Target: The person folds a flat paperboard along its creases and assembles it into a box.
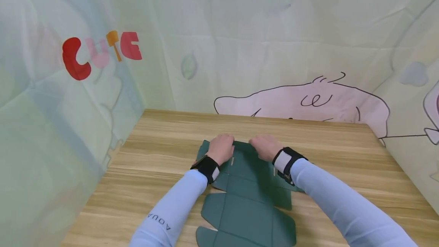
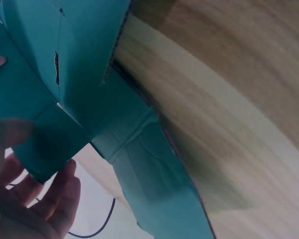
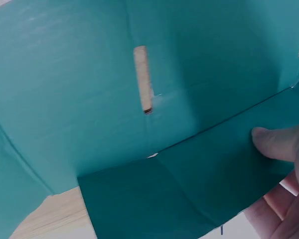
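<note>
A dark green flat-cut cardboard box lies unfolded on the wooden table, with creases, side flaps and narrow slots. At its far edge my left hand grips the end panel, thumb on the inner face and fingers behind, as the left wrist view shows beside a corner flap. My right hand pinches the same far panel further right; in the right wrist view its thumb presses the panel from inside with fingers beneath. That panel is bent up along its crease. A slot shows the table through it.
The wooden table extends around the cardboard on all sides. Behind it and at the left hangs a printed cloth backdrop with cartoon figures and red and orange letters. Both wrists wear dark straps.
</note>
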`<action>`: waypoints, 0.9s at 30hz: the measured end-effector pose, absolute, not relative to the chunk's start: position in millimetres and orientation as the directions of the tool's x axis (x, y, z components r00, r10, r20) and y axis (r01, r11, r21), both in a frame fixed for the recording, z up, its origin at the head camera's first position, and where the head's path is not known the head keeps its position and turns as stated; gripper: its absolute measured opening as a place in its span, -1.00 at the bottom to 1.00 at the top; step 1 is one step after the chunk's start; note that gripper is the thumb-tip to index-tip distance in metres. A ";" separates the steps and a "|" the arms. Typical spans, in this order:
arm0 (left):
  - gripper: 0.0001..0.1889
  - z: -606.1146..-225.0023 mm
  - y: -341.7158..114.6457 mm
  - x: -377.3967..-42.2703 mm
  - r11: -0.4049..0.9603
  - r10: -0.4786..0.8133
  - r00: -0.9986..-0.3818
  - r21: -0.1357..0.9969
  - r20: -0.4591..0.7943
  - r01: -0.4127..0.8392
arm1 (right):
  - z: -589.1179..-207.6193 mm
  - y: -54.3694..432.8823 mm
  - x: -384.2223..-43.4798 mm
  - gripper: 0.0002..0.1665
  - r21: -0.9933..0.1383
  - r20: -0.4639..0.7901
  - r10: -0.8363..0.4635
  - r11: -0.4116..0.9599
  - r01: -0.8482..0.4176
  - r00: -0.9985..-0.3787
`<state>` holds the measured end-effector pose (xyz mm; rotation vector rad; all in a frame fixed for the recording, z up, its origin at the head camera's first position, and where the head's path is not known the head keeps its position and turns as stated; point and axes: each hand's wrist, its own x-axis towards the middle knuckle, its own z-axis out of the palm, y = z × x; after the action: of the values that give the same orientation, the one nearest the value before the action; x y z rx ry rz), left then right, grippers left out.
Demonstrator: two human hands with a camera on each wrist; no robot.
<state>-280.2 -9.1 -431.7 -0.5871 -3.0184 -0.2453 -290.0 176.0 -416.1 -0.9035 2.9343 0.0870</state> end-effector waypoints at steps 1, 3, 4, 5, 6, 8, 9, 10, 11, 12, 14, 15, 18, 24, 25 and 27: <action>-0.81 -432.2 -8.5 -281.1 0.915 0.364 -0.927 0.152 0.088 0.374 | -416.5 175.9 -290.6 -0.73 0.027 -0.077 -0.563 0.824 -0.566 -0.823; -0.83 -433.2 -7.2 -282.7 0.914 0.358 -0.930 0.170 0.088 0.368 | -417.2 176.1 -291.1 -0.76 0.020 -0.069 -0.571 0.819 -0.574 -0.818; -0.83 -433.6 -6.6 -283.5 0.913 0.354 -0.931 0.180 0.089 0.365 | -417.2 176.0 -291.2 -0.76 0.016 -0.066 -0.574 0.817 -0.576 -0.816; -0.83 -434.0 -6.0 -284.4 0.913 0.351 -0.932 0.188 0.090 0.362 | -417.3 175.9 -291.2 -0.77 0.014 -0.063 -0.576 0.816 -0.578 -0.815; -0.83 -434.4 -5.5 -285.2 0.914 0.348 -0.933 0.192 0.088 0.359 | -417.2 175.9 -291.1 -0.77 0.013 -0.058 -0.580 0.814 -0.581 -0.813; -0.83 -435.2 -4.7 -286.8 0.915 0.342 -0.936 0.198 0.086 0.353 | -416.8 175.8 -290.7 -0.78 0.015 -0.046 -0.583 0.812 -0.584 -0.811; -0.83 -435.6 -4.3 -287.6 0.915 0.339 -0.937 0.201 0.085 0.350 | -416.6 175.7 -290.7 -0.78 0.014 -0.043 -0.582 0.813 -0.583 -0.812; -0.83 -436.0 -3.8 -288.3 0.915 0.338 -0.937 0.204 0.085 0.348 | -416.3 175.7 -290.4 -0.78 0.014 -0.040 -0.579 0.815 -0.580 -0.814; -0.83 -436.4 -3.5 -288.9 0.915 0.336 -0.938 0.207 0.083 0.346 | -416.3 175.8 -290.5 -0.78 0.016 -0.037 -0.580 0.814 -0.581 -0.814; -0.83 -436.8 -3.1 -289.5 0.915 0.335 -0.939 0.211 0.082 0.345 | -416.4 175.9 -290.5 -0.78 0.016 -0.037 -0.579 0.815 -0.580 -0.814; -0.84 -436.8 -2.7 -289.9 0.913 0.332 -0.940 0.221 0.081 0.342 | -416.5 176.0 -290.5 -0.78 0.014 -0.039 -0.577 0.816 -0.578 -0.816; -0.84 -436.6 -2.5 -289.9 0.912 0.330 -0.941 0.231 0.079 0.339 | -416.7 176.1 -290.6 -0.78 0.011 -0.040 -0.576 0.817 -0.577 -0.817; -0.84 -435.8 -1.8 -289.6 0.906 0.322 -0.944 0.268 0.070 0.328 | -417.6 176.2 -290.9 -0.78 0.006 -0.042 -0.573 0.819 -0.574 -0.819; -0.85 -432.7 -0.7 -288.5 0.874 0.289 -0.957 0.399 0.028 0.276 | -419.8 177.2 -291.9 -0.78 0.017 -0.035 -0.574 0.818 -0.575 -0.818; -0.85 -432.2 -0.4 -288.4 0.867 0.281 -0.959 0.423 0.018 0.262 | -420.0 177.3 -292.0 -0.78 0.019 -0.034 -0.574 0.818 -0.574 -0.818; -0.82 -431.6 0.3 -288.6 0.850 0.268 -0.963 0.471 -0.001 0.237 | -420.3 177.4 -292.0 -0.79 0.023 -0.031 -0.573 0.818 -0.574 -0.819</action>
<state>-288.6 0.3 -431.6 -0.4215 -3.0853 -0.7710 -292.0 177.4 -420.3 -0.9387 2.9744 0.0482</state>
